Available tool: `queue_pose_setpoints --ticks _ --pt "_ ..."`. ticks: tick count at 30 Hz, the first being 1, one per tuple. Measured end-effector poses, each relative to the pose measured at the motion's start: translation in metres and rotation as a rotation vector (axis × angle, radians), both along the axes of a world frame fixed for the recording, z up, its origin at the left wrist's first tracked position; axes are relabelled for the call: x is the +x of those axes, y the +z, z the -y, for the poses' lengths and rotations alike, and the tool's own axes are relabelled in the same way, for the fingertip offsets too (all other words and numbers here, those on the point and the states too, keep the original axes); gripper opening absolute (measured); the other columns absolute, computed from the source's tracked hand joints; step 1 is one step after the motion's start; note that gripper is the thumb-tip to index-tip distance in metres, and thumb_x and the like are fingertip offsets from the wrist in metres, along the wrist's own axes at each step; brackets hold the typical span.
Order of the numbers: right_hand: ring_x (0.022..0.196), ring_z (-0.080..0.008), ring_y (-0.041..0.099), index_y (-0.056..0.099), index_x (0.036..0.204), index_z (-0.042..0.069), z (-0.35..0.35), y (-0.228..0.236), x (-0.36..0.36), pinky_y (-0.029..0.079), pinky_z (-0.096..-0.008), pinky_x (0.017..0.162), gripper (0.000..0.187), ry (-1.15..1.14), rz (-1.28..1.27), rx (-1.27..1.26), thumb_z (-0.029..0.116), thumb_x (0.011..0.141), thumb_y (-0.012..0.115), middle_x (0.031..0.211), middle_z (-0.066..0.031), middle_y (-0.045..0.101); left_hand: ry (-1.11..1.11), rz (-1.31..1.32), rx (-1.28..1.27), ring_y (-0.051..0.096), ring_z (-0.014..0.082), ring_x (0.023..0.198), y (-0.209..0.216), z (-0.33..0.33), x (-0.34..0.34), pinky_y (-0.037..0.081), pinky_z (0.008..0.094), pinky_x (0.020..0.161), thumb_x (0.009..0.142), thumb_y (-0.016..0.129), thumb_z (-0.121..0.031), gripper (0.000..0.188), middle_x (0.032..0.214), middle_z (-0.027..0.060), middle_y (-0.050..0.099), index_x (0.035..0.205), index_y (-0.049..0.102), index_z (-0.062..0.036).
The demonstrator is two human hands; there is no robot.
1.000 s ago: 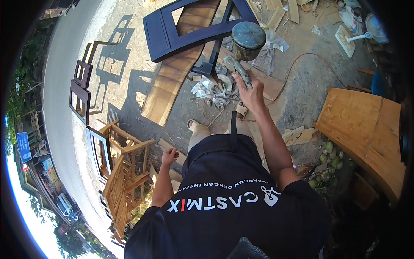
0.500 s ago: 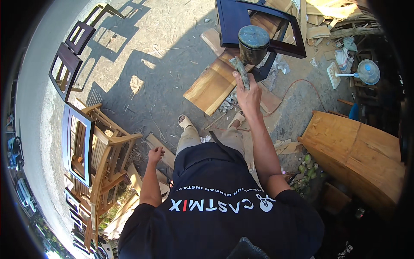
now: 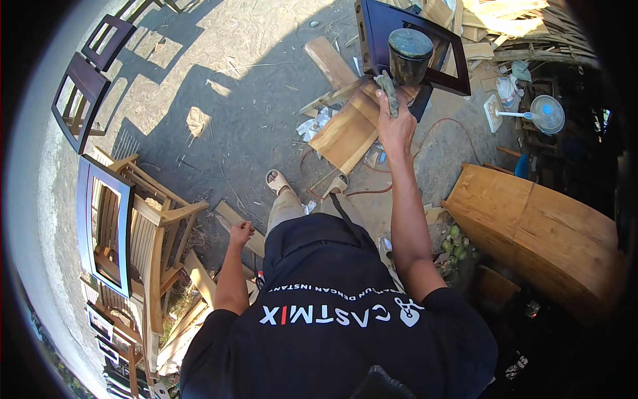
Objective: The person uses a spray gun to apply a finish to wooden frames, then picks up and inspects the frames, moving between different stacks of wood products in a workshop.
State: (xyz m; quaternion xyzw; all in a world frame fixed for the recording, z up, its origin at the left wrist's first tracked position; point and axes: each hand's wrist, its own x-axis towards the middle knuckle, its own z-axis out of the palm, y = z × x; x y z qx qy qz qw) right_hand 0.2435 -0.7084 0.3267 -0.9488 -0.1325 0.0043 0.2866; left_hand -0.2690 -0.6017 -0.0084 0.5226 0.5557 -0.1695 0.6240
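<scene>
My right hand point(image 3: 397, 130) reaches far forward, its fingers wrapped around the handle of a spray gun point(image 3: 387, 93). A round, paint-stained cup with a bluish lid point(image 3: 410, 45) sits on top of the gun and hides its nozzle. Just beyond is a dark brown wooden frame point(image 3: 373, 33) with a rectangular opening, partly covered by the cup; whether the gun touches it I cannot tell. My left hand point(image 3: 242, 232) hangs at my left side with loosely curled fingers, and no object shows in it.
Wooden boards point(image 3: 345, 136) lie beyond my feet, near a red hose point(image 3: 372, 191). Slatted wooden furniture point(image 3: 156, 226) and dark frames point(image 3: 83, 100) stand left. On the right are a wooden cabinet point(image 3: 531, 219), a white fan point(image 3: 547, 114) and green fruit point(image 3: 455, 243).
My right hand and the spray gun have shifted slightly rightward along the dark frame. The whole view has swung a little, and my left hand stays curled at my side.
</scene>
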Motion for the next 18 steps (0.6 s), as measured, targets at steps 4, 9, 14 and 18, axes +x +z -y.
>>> queue_pose_setpoints --ticks 4,9,14,18 --pt "0.079 -0.0429 0.067 0.065 0.105 -0.003 0.027 -0.009 -0.039 0.051 -0.0486 0.075 0.049 -0.03 0.058 0.009 0.045 0.096 0.064 0.083 -0.0267 0.069 -0.007 0.03 0.009 0.073 0.0183 0.076 -0.008 -0.023 0.013 0.053 0.0297 0.058 0.097 0.063 -0.032 0.036 0.088 0.0108 0.075 0.111 0.069 0.0009" --pt "0.062 -0.0188 0.061 0.06 0.113 -0.007 0.061 -0.028 -0.072 0.05 -0.0303 0.056 0.067 -0.334 -0.305 0.429 0.058 0.096 0.06 0.082 -0.0119 0.065 -0.015 0.062 0.108 0.073 0.0191 0.076 -0.022 -0.059 0.025 0.054 0.0299 0.06 0.096 0.064 -0.032 0.037 0.088 0.0125 0.075 0.109 0.069 0.0021" --pt "0.047 -0.0121 0.047 0.057 0.11 -0.003 0.079 -0.022 -0.083 0.038 -0.0264 0.04 0.062 -0.529 -0.297 0.657 0.058 0.098 0.055 0.089 -0.0117 0.07 0.022 0.11 0.115 0.073 0.0195 0.076 -0.017 -0.073 0.044 0.057 0.0306 0.064 0.097 0.063 -0.028 0.035 0.089 0.0143 0.074 0.109 0.068 0.0045" --pt "0.047 -0.0108 0.046 0.061 0.116 0.0 0.108 -0.026 -0.073 0.038 -0.0259 0.041 0.06 -0.603 -0.248 0.725 0.057 0.1 0.051 0.087 -0.0084 0.069 0.055 0.15 0.05 0.072 0.0197 0.076 -0.017 -0.064 0.052 0.057 0.0307 0.066 0.098 0.063 -0.027 0.034 0.088 0.015 0.073 0.109 0.068 0.0051"
